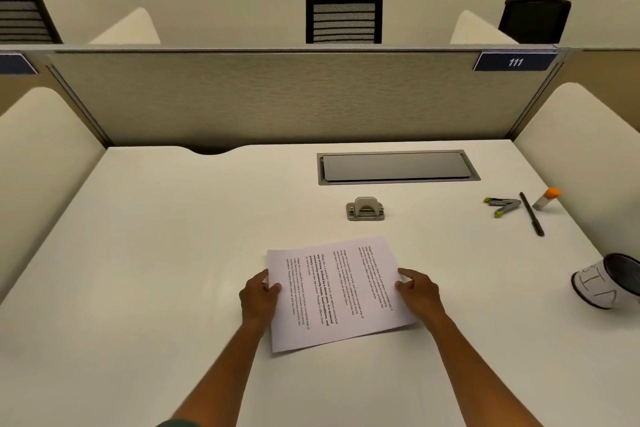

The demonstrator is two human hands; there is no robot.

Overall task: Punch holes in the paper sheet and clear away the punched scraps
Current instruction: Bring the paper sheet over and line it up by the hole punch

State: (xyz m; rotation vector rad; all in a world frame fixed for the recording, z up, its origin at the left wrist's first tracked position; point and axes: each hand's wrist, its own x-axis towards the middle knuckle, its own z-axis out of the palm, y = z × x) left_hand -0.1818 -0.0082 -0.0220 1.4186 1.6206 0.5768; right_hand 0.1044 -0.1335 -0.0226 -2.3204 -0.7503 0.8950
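A printed paper sheet [337,291] lies slightly skewed on the white desk [156,253] in front of me. My left hand [258,298] pinches its left edge, thumb on top of the sheet. My right hand [417,291] pinches the right edge, thumb on the paper. A small grey metal hole punch [365,209] stands on the desk beyond the sheet, a short way from its far edge, untouched.
A grey cable hatch [398,167] is set into the desk behind the punch. At the right lie a stapler with green tips [504,206], a black pen [531,214] and an orange-capped glue stick [547,198]. A white mesh-lined cup [606,281] lies tipped over at the right edge. Partition walls enclose the desk.
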